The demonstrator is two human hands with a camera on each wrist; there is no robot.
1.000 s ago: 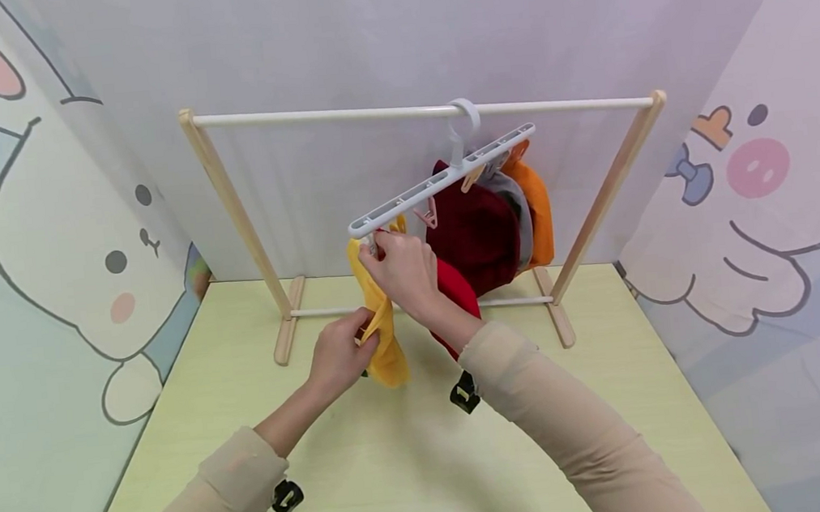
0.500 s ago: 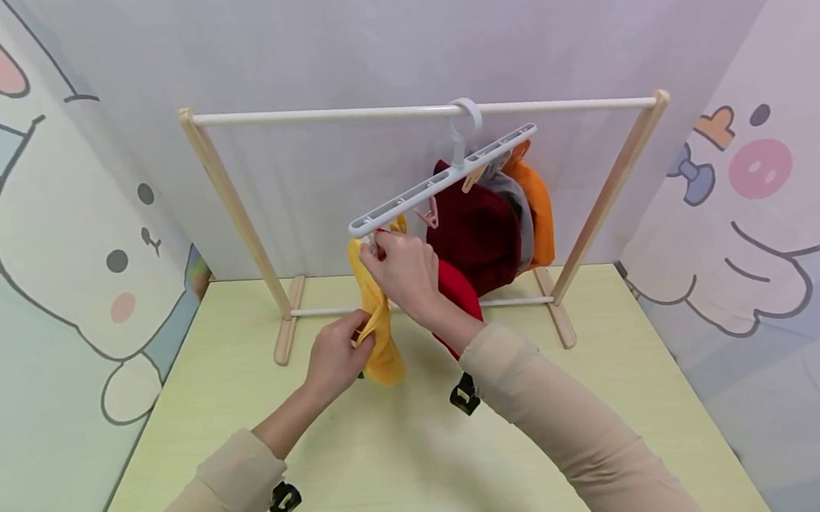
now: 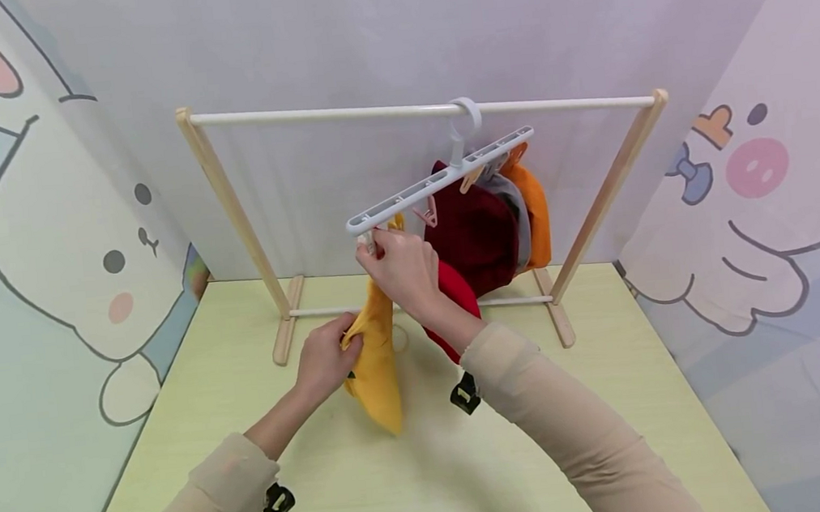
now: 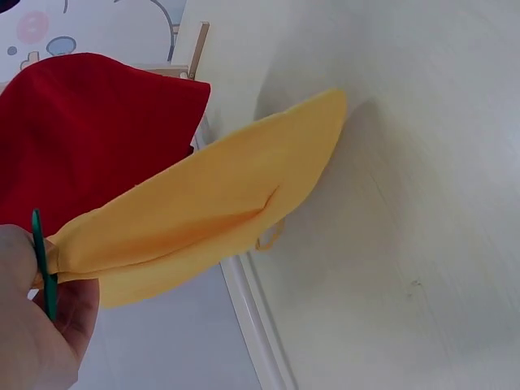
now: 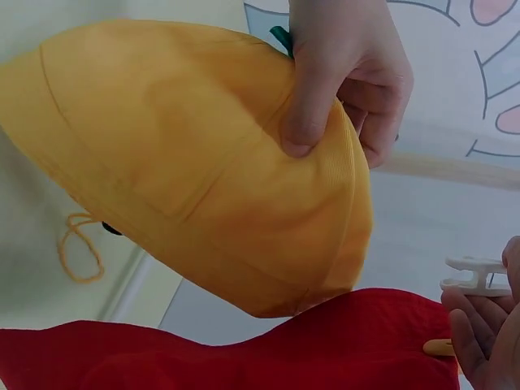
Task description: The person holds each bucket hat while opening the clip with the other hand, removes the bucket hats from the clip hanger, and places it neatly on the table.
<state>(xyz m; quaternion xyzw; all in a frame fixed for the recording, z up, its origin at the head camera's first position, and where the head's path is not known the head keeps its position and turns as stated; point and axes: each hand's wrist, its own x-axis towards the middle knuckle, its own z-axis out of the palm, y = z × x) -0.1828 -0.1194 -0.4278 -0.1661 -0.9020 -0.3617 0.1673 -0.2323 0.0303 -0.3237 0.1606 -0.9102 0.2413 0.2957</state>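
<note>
The left hand [image 3: 325, 359] pinches the top edge of a yellow hat [image 3: 376, 365], thumb curled over the cloth, and the hat hangs slanted just above the table [image 3: 613, 401], below the near end of the white hanger [image 3: 440, 180]. The right hand [image 3: 399, 265] is raised to that end, its fingers closed around a clip [image 5: 475, 275], just in front of a red hat [image 3: 457, 296]. The hanger hooks on the rack [image 3: 229, 198], with dark red, grey and orange hats clipped further along.
</note>
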